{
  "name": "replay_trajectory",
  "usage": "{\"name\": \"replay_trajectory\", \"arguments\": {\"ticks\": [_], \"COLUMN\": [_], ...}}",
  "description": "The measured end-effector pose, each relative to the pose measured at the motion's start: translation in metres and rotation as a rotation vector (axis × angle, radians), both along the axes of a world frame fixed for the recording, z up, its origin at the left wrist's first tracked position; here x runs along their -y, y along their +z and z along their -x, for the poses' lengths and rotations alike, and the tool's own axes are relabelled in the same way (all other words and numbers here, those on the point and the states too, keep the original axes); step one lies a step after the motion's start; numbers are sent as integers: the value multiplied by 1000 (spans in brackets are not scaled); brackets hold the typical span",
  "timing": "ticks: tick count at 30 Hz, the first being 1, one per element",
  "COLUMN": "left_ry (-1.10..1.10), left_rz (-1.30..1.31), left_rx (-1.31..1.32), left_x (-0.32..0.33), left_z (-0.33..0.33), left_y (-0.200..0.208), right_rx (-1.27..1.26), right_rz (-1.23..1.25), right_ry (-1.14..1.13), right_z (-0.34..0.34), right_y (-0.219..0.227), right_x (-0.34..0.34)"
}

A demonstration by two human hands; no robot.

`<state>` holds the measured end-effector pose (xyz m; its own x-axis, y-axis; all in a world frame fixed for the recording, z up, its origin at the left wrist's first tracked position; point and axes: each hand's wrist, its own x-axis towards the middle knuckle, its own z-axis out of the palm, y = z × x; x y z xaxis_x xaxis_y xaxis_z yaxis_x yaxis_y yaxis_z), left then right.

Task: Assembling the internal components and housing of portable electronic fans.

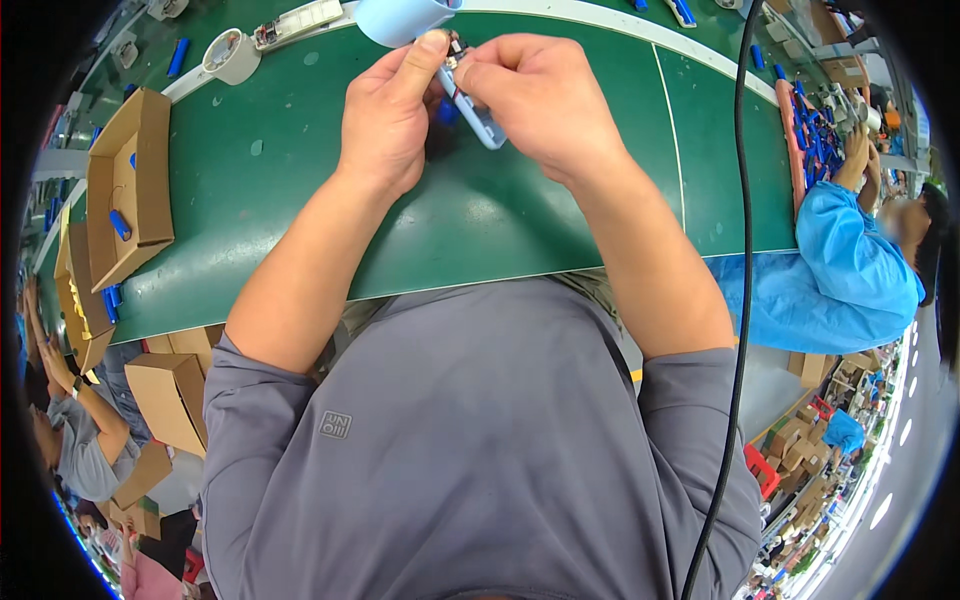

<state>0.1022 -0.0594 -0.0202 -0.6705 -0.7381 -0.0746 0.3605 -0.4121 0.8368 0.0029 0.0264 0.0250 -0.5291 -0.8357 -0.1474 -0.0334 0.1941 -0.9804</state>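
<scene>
A light blue plastic housing with a wide round head and a narrow open handle is held over the far side of the green table. My left hand is closed around it where head and handle meet, thumb on top. The fingers of my right hand are pinched at a small dark and white electronic part at the handle's upper end; their tips partly hide it. Thin wires run inside the handle. Something dark blue shows behind it, too blurred to name.
Cardboard boxes with blue wrapped cells stand at the left edge. A white cup-shaped container sits at the far left. On the right are a pink tray of blue cells and a co-worker's blue sleeve. A black cable hangs in front.
</scene>
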Motion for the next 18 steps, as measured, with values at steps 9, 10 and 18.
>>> {"name": "replay_trajectory", "arguments": {"ticks": [9, 10, 18], "left_ry": [-145, -143, -251], "left_rz": [-109, -108, -162], "left_rx": [63, 64, 48], "left_x": [2, 3, 4], "left_z": [-5, -6, -7], "left_y": [7, 6, 3], "right_rx": [-460, -443, -452], "right_rz": [278, 317, 389], "right_ry": [-68, -65, -52], "right_z": [0, 0, -4], "right_y": [-14, -15, -24], "right_x": [-7, -7, -9]}}
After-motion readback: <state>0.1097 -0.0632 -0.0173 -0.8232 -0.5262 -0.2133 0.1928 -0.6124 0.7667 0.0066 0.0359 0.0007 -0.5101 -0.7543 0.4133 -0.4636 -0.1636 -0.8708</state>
